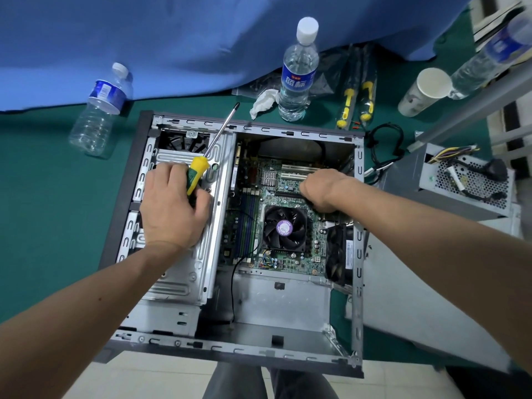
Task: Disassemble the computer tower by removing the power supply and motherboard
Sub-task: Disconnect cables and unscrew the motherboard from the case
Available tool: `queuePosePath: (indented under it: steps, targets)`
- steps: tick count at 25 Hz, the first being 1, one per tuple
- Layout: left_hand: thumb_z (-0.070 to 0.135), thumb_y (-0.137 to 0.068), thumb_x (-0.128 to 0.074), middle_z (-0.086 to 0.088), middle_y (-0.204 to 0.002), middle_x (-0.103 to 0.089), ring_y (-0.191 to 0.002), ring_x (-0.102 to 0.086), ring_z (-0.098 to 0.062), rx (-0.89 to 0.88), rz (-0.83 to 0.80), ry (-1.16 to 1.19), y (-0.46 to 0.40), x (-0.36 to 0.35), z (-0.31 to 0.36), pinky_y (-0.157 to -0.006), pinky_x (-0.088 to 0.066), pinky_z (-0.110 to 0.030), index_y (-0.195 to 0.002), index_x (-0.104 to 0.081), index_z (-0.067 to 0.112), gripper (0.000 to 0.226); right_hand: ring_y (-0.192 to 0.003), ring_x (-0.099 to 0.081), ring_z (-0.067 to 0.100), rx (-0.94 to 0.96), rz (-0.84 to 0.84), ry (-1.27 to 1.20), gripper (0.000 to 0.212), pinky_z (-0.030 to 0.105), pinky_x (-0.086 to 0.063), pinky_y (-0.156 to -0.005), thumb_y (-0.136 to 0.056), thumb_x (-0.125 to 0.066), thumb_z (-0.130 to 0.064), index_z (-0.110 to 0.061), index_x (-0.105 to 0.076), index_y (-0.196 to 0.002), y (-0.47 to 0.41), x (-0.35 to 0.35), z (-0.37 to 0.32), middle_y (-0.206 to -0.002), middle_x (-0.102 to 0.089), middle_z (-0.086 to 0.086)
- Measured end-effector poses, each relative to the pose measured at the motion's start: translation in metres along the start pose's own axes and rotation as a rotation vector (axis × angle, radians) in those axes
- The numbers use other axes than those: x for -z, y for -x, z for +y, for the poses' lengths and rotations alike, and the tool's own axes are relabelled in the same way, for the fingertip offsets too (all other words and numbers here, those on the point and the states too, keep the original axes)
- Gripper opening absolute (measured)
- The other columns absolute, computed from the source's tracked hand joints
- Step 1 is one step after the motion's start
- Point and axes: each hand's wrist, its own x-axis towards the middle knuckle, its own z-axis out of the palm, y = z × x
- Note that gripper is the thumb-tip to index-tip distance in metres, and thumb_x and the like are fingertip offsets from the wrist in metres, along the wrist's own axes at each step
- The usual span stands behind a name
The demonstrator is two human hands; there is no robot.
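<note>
The open computer tower (358, 249) lies on its side on the green table. Inside it sits the green motherboard (290, 263) with a black CPU fan (285, 227) at its middle. My left hand (169, 208) grips a yellow and green screwdriver (198, 174) over the silver drive cage (207, 254), shaft pointing up and away. My right hand (319, 188) reaches down onto the motherboard's right side near the white slots, fingers curled and hidden below. The grey power supply (466, 180) stands outside the case at the right, its cables loose.
A full water bottle (298, 73) stands behind the case, next to a crumpled tissue (263, 102). An empty bottle (99, 110) lies at the left. Two more screwdrivers (357, 96) and a paper cup (423, 92) sit at the back right. The grey side panel (417, 312) lies right of the case.
</note>
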Motion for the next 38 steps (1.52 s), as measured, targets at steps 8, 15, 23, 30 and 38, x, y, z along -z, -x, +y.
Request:
queuePosePath:
  steps: [8,15,23,30,38]
  targets:
    - [0.028,-0.083,-0.052,-0.010,-0.096,-0.047,-0.090,-0.040,-0.026,0.013,-0.020,0.009,0.000,-0.001,0.001,-0.071,-0.040,-0.041,-0.100,-0.050,0.008,0.027,-0.081,-0.052,0.018,-0.095,0.022,-0.040,0.023,0.031,-0.044,-0.068,-0.091,-0.057,-0.006,-0.021,-0.042,-0.081,0.000,0.002,0.001,-0.083,-0.048,-0.006]
    - [0.027,-0.084,-0.051,-0.010,-0.095,-0.047,-0.089,-0.041,-0.026,0.018,-0.031,0.011,-0.001,0.002,0.002,-0.072,-0.040,-0.041,-0.100,-0.052,0.006,0.027,-0.071,-0.049,0.014,-0.035,-0.018,-0.087,0.020,0.027,-0.041,-0.062,-0.091,-0.058,-0.008,-0.019,-0.046,-0.079,0.005,0.005,-0.003,-0.077,-0.047,-0.004]
    - [0.027,-0.083,-0.051,-0.010,-0.095,-0.046,-0.088,-0.040,-0.025,0.012,-0.023,0.018,-0.001,0.002,0.003,-0.071,-0.038,-0.039,-0.098,-0.051,0.006,0.026,-0.075,-0.052,0.022,-0.004,0.188,-0.064,0.033,0.032,-0.037,-0.060,-0.086,-0.053,0.001,-0.020,-0.035,-0.066,0.036,0.023,0.008,-0.073,-0.048,-0.001]
    - [0.027,-0.083,-0.049,-0.009,-0.096,-0.047,-0.089,-0.040,-0.025,0.008,-0.026,0.031,-0.001,0.002,0.003,-0.071,-0.038,-0.038,-0.098,-0.051,0.007,0.025,-0.084,-0.057,0.012,0.146,0.422,-0.149,0.024,0.031,-0.043,-0.082,-0.085,-0.046,-0.018,-0.027,-0.068,-0.081,0.071,-0.007,0.002,-0.082,-0.064,-0.011]
    - [0.026,-0.082,-0.051,-0.007,-0.094,-0.045,-0.088,-0.038,-0.025,0.015,-0.039,0.042,-0.001,0.004,0.004,-0.071,-0.036,-0.036,-0.099,-0.049,0.007,0.024,-0.094,-0.061,0.010,0.122,0.441,-0.171,0.036,0.029,-0.047,-0.088,-0.086,-0.044,-0.021,-0.029,-0.073,-0.105,0.064,-0.013,0.002,-0.104,-0.069,-0.011]
